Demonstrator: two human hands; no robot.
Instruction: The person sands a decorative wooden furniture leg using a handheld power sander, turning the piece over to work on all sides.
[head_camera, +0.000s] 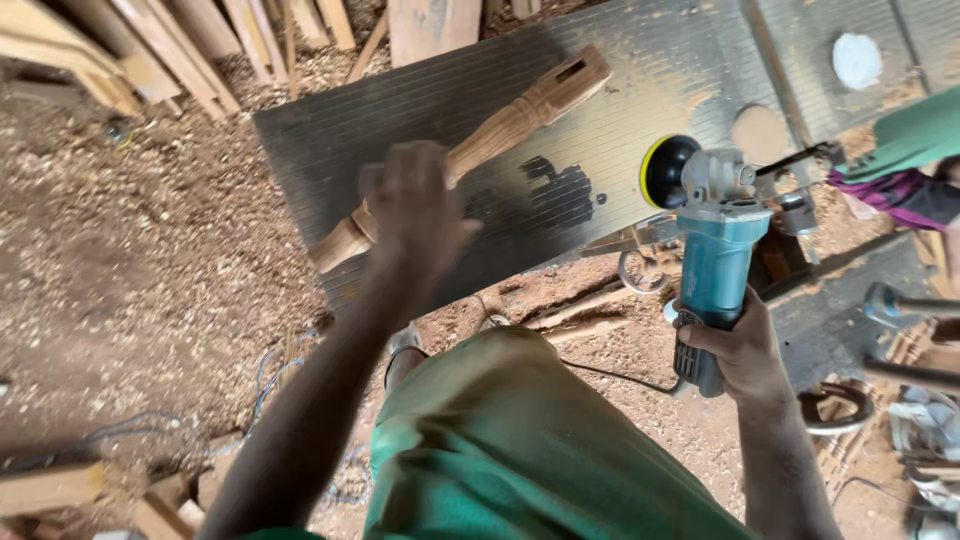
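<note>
From the head camera, looking down: a turned wooden leg (470, 150) lies aslant on a grey ribbed work surface (640, 80), its squared, mortised end far and to the right, its rounded foot near and to the left; the left hand (415, 205) lies over the near part of the leg, fingers spread and blurred, so I cannot tell whether it grips the wood or merely presses it down; the right hand (740, 350) is clenched round the teal body of an angle grinder (710, 240), whose yellow-backed black sanding disc (665, 170) hangs just right of the leg, apart from it and above a dark stain on the surface; sawdust and shavings cover the ground at left, with planks (150, 50) stacked far left; another person's green sleeve (915, 135) shows at far right; the step in hand looks like steadying the leg for sanding; the next move would call for a firm hold and the disc brought left onto the turned part.
</note>
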